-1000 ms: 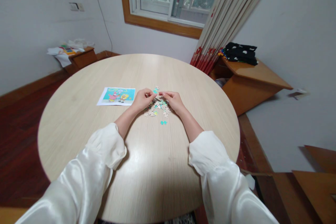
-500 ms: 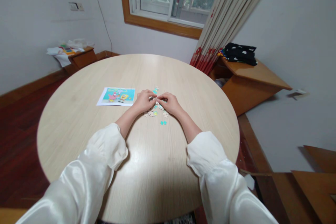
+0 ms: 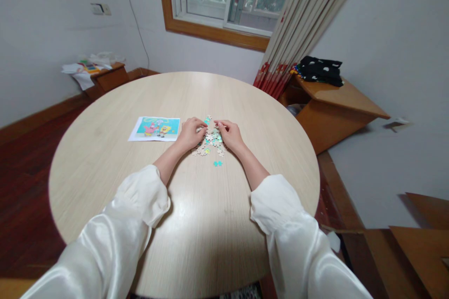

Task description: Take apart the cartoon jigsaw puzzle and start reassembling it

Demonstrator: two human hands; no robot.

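Now hands (image 3: 190, 133) (image 3: 232, 136) parted, puzzle pieces (image 3: 212, 138) between.

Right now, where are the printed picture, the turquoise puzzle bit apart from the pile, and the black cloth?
Printed picture (image 3: 157, 128): head view, middle of its coloured print.
Turquoise puzzle bit (image 3: 218, 164): head view, its middle.
Black cloth (image 3: 318, 70): head view, middle of the bundle.

Puzzle pieces (image 3: 210, 138) lie heaped (some seemingly face-down).

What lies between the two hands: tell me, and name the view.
In the head view, a loose pile of puzzle pieces lies between the left hand and the right hand.
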